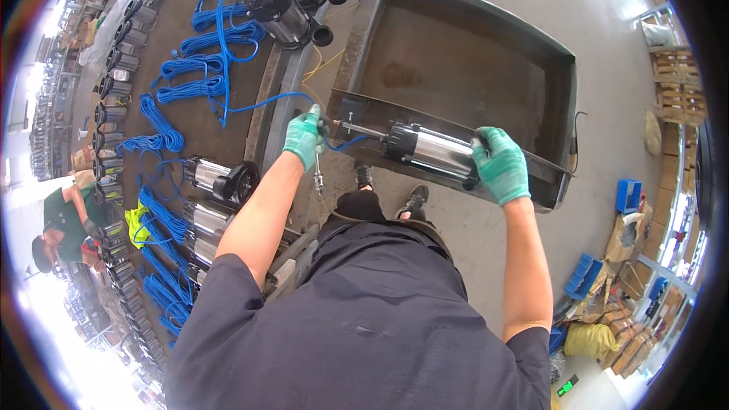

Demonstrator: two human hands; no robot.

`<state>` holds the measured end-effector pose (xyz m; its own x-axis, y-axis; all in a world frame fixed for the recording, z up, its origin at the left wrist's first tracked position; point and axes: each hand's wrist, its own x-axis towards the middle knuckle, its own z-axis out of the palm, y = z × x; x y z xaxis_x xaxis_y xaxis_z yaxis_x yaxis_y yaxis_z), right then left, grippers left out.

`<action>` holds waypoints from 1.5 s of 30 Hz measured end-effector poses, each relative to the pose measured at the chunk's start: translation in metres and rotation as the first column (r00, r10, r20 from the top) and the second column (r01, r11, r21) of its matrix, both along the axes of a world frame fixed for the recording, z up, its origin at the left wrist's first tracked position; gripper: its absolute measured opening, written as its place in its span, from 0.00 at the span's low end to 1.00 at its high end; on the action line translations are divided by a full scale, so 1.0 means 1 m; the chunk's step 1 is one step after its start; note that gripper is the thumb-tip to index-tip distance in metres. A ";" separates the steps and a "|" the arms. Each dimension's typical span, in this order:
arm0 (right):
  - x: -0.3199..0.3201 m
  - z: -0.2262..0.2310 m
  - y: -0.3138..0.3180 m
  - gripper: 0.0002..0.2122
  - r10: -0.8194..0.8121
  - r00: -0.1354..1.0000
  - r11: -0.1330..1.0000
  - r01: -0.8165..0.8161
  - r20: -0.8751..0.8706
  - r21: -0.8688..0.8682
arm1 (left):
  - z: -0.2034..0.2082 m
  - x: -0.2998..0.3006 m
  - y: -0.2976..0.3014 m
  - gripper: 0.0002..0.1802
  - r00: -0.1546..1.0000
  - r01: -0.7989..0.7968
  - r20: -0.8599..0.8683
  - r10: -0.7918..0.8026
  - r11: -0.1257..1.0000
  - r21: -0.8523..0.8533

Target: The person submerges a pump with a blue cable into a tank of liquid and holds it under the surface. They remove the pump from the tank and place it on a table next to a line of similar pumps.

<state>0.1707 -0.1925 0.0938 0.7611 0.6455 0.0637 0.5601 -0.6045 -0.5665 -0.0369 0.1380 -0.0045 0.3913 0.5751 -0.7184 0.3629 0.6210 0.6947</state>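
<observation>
A steel cylindrical pump [437, 152] with black ends lies on its side along the near edge of a metal tank [566, 99]. My right hand [501, 165], in a green glove, is closed over the pump's right end. A blue cable [277, 97] comes in from the left, reaches my gloved left hand [304, 138] and continues to the pump's left end. The fingers of that hand are pinched around the cable. Just below it hangs a small metal fitting [319, 176]; whether the hand also holds it is hidden. A metal rod [357, 129] stands beside the pump's left end.
Brown standing liquid or a stained bottom [463, 53] shows inside the tank. On the left bench lie blue cable coils [194, 87] and more pumps [216, 178]; others [281, 11] stand at the back. A co-worker [68, 220] is at far left. Blue bins [583, 276] sit at right.
</observation>
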 end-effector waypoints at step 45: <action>-0.033 0.013 -0.003 0.10 0.105 0.932 0.957 -0.190 0.346 0.220 | 0.049 0.048 -0.041 0.17 0.939 -0.153 0.270 0.214 0.961 -0.231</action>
<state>0.1379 -0.1952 0.1070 0.5674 0.6805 0.4636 0.8113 -0.3659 -0.4559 0.0107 0.0968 0.0443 0.5015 0.5102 -0.6987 0.0311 0.7964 0.6039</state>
